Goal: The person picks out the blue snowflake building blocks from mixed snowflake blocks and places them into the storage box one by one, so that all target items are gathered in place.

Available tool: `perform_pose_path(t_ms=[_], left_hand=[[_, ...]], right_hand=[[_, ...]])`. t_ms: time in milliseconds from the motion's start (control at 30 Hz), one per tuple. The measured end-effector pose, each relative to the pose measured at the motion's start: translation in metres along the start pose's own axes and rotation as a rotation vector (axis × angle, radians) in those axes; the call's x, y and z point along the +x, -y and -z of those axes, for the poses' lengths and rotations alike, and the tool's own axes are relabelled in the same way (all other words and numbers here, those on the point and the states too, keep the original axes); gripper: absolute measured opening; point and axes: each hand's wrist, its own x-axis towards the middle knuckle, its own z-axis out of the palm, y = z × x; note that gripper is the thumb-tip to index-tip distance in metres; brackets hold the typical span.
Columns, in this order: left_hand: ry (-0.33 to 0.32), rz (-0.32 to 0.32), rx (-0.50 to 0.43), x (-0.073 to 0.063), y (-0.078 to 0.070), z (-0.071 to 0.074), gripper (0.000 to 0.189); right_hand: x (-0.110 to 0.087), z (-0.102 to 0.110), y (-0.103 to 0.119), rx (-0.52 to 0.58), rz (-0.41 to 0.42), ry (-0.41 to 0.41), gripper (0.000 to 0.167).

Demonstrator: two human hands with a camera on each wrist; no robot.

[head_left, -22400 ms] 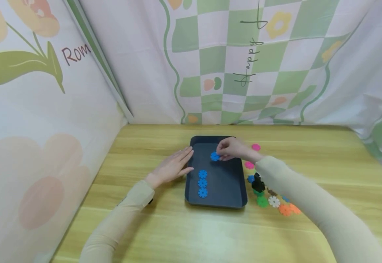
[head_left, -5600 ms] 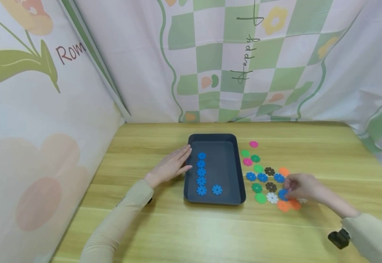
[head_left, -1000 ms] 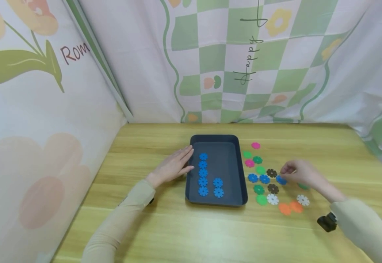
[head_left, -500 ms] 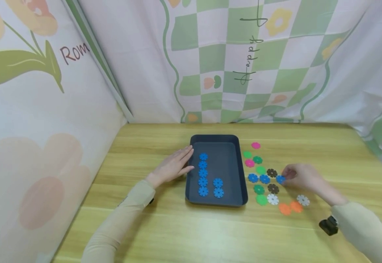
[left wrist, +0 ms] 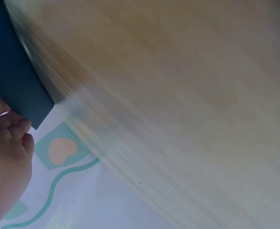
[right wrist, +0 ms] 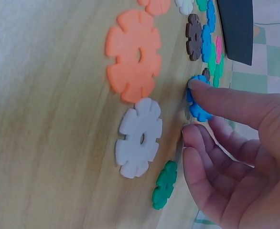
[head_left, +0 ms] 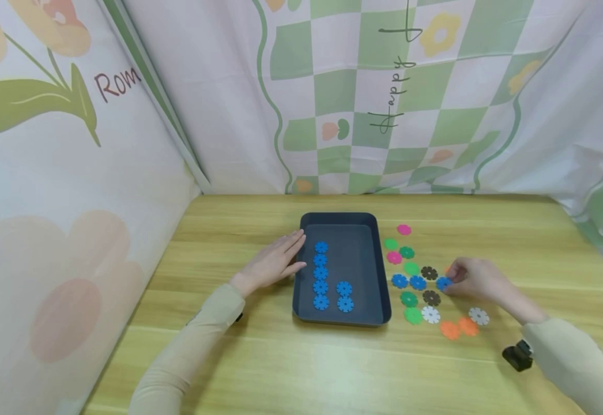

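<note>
Pinching a blue disc (head_left: 441, 284) with right hand (head_left: 475, 280), perhaps for lifting; resting straight-fingered left hand (head_left: 271, 261) against tray (head_left: 358, 248), likely for steadiness.

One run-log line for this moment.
left hand: touches left rim of tray | right hand: pinches blue disc outside tray | in tray: blue discs, columns of five and two | table: mixed-colour discs

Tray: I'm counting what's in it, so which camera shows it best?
The head view: it shows nearly the whole tray and seven blue discs inside. The left wrist view catches only part of its side at upper left, the right wrist view only a piece at upper right.
</note>
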Motion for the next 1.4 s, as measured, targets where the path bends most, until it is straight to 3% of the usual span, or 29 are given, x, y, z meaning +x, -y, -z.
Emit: perform_pose_path(t_ms=[367,567,867,1400], left_hand=[[0.010,0.002,-0.024,0.000,-0.002,0.002,0.071],[0.000,-0.001,-0.027,-0.001,-0.001,0.002,0.071],[0.002,-0.001,-0.021,-0.001,-0.001,0.002,0.071],[0.011,0.002,-0.024,0.000,0.000,0.000,0.071]], right_hand=[[-0.002,0.002,-0.002,0.084,0.044,-0.013,0.018],[-0.002,0.010,0.008,0.121,0.039,-0.001,0.016],[0.013,0.021,0.039,0.216,0.035,0.055,0.020],[0.049,0.022,0.104,0.228,0.135,0.066,0.014]])
